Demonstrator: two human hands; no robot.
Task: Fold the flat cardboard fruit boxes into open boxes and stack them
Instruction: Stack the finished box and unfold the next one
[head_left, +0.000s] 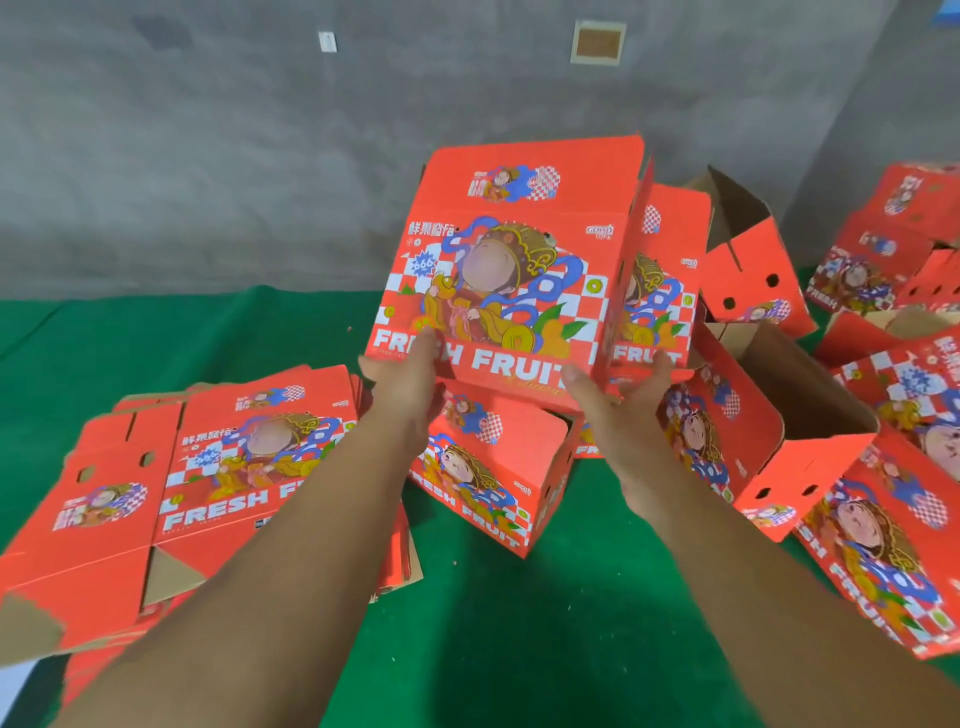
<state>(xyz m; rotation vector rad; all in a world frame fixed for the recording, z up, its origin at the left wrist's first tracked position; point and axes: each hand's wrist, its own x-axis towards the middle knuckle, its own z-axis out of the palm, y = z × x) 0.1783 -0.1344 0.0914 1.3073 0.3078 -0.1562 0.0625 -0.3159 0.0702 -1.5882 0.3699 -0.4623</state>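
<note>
With both hands' fingers straight, left hand (402, 382) and right hand (621, 387) barely touch the raised box (498, 270), which could topple off the pile.

both arms stretched forward, left hand (410, 382) fingers extended, right hand (618, 387) open, palm inward

Packing workroom suggested, bare grey concrete wall (218, 156) seen behind green floor covering (493, 623), printed red fruit boxes (249, 467) heaped on that covering
</note>
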